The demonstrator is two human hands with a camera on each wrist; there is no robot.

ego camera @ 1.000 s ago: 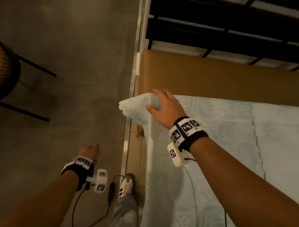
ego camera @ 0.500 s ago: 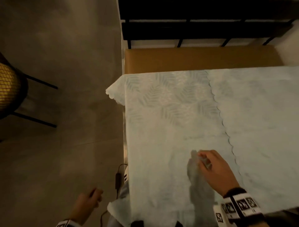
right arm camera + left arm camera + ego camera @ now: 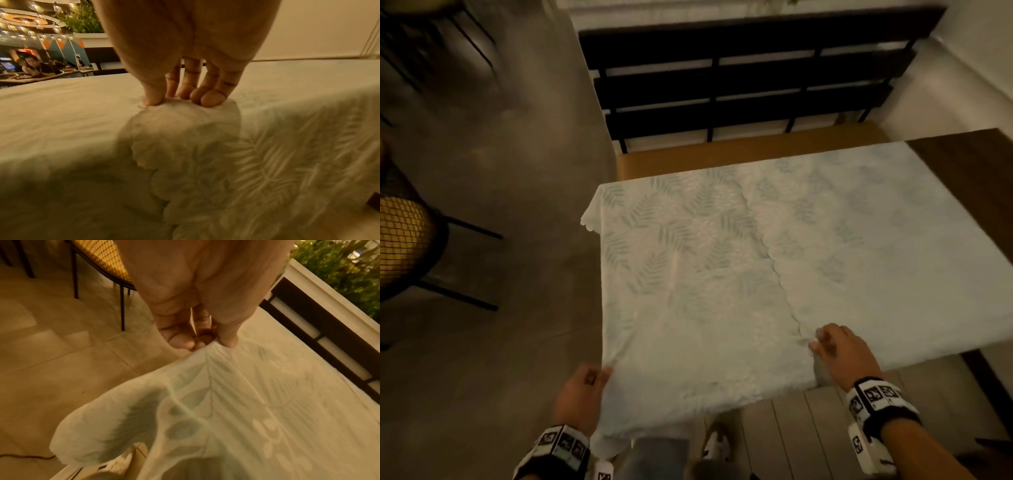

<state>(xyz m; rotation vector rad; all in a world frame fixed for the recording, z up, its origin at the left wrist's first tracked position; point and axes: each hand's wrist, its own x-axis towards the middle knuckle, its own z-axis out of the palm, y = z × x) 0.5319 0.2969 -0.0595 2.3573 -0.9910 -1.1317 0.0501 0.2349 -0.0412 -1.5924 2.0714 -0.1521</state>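
Observation:
A pale cloth [image 3: 705, 260] with a green leaf pattern and scalloped edges lies spread over a table, one layer folded over another along a wavy seam. My left hand [image 3: 585, 387] pinches the cloth's near left edge between thumb and fingers; the left wrist view shows the cloth [image 3: 236, 402] bunched at my fingertips [image 3: 185, 340]. My right hand [image 3: 835, 346] pinches the scalloped edge near the seam at the near side. In the right wrist view the thumb and fingers [image 3: 211, 99] press a raised fold of the cloth [image 3: 185, 123].
A brown table edge [image 3: 722, 154] shows beyond the cloth, with a black slatted bench [image 3: 739, 85] behind it. A dark chair with a yellow woven seat [image 3: 400, 240] stands on the grey floor at left. My shoe [image 3: 715, 445] shows below the cloth.
My right hand left the far corner and came to the near edge by the seam. My left hand rose from beside my leg and took hold of the near left edge.

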